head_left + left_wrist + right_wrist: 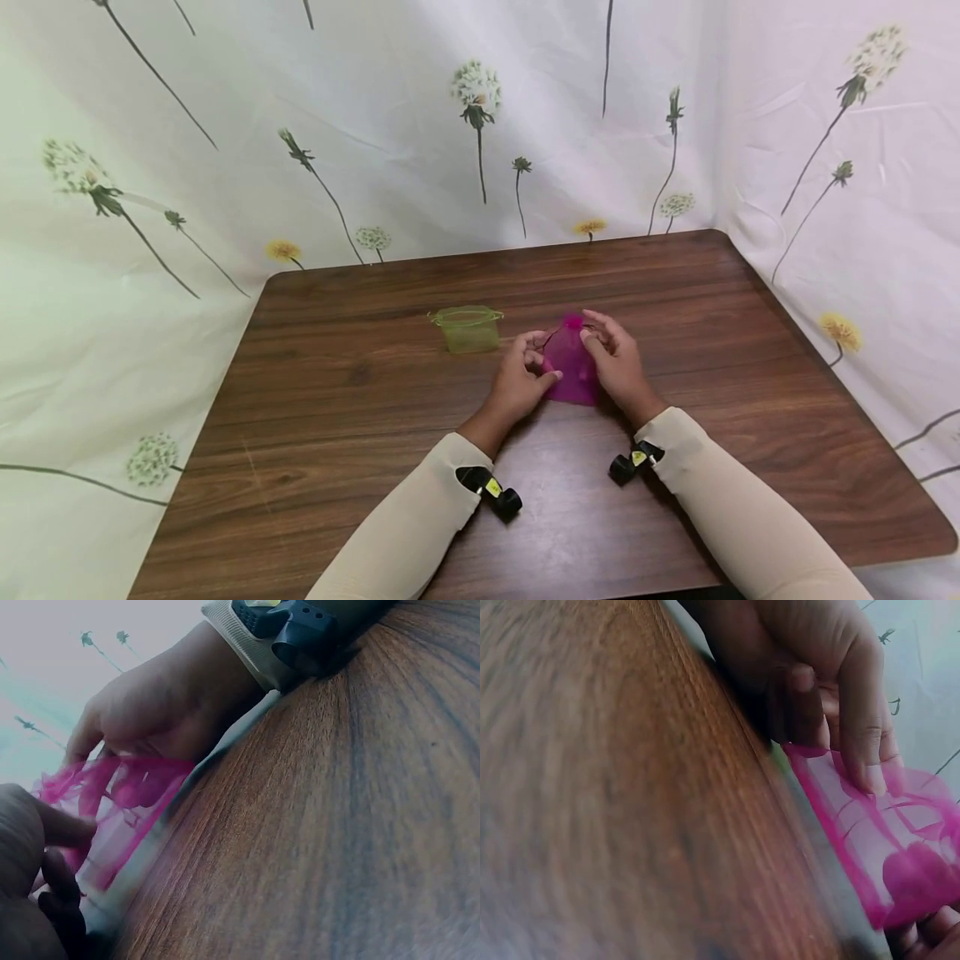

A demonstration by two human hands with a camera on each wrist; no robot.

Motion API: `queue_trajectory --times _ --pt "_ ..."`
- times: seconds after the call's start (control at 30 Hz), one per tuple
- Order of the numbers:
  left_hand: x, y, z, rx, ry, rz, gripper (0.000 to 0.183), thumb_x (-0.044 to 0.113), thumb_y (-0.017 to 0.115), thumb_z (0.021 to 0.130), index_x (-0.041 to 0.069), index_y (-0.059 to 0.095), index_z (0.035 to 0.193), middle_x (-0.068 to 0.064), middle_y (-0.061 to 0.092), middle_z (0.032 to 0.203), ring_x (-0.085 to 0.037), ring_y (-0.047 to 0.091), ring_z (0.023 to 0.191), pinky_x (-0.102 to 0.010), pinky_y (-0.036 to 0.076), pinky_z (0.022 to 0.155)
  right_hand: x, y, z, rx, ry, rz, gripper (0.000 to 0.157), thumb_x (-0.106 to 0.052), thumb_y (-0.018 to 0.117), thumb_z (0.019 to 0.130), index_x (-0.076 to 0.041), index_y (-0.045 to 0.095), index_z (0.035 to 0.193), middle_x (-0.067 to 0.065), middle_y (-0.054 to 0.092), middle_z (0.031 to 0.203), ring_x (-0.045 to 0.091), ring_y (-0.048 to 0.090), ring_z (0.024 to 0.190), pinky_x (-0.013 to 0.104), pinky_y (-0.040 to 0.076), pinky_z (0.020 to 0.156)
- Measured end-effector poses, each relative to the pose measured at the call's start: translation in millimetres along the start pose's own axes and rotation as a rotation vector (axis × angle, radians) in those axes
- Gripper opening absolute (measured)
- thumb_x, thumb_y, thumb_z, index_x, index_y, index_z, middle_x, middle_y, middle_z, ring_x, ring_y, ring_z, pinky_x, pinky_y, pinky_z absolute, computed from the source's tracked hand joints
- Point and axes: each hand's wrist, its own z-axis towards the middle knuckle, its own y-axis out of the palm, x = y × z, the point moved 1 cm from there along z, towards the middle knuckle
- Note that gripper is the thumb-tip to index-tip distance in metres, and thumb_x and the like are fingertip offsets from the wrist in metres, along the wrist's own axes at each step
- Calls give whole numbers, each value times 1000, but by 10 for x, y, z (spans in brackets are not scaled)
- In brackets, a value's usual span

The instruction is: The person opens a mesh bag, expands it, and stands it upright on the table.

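A sheer magenta organza drawstring bag (573,375) is held between both hands just above the tabletop, its gathered top pointing away. On its left edge, my left hand (517,379) pinches the fabric between thumb and fingers. My right hand (618,362) grips the other side near the gathered neck. Through the mesh in the right wrist view, a darker rounded shape shows; whether it is a finger or something inside, I cannot tell. Beyond the left hand, a sheer green organza bag (471,333) stands with its mouth open and cord loops out at both sides.
The brown wood-grain table (337,433) has rounded corners. A white curtain (420,125) printed with dandelions hangs behind it and along both sides. Each sleeve cuff carries a small black wrist camera (498,496).
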Motion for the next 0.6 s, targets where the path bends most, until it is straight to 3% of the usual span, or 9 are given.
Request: queue_trajectory --times 0.17,0.3,0.37,0.5,0.6 --pt "12 -8 -1 -71 -5 -11 86 3 88 87 4 42 159 -4 69 81 -8 60 81 -22 48 81 14 -9 -1 -1 -48 -33 31 -13 63 111 0 71 138 25 78 115 0 69 85 17 57 73" --pt "-1 -14 -3 -124 6 -7 91 2 86 88 6 37 164 0 65 78 -6 56 67 -19 47 66 17 -8 10 -57 -32 -1 39 -7 62 110 1 64 148 31 71 138 -5 70 103 14 57 87" --pt "-3 -18 -7 -145 10 -4 93 1 86 88 6 35 166 1 64 77 -6 54 63 -19 45 61 11 -7 9 -75 -29 10 44 -5 61 110 1 60 153 32 69 141 -6 70 106 13 57 89" --pt "1 -22 -15 -153 12 -1 96 5 86 89 4 32 168 0 66 76 -6 55 63 -19 46 62 2 -1 -8 -77 -67 14 42 3 63 105 4 64 148 36 71 129 -3 70 98 14 57 81" --pt "11 -9 -32 -108 6 -7 86 15 83 95 5 37 166 2 63 71 -6 57 65 -21 46 64 3 2 -24 -80 -103 23 39 11 63 101 7 69 139 36 72 115 0 71 90 16 59 76"
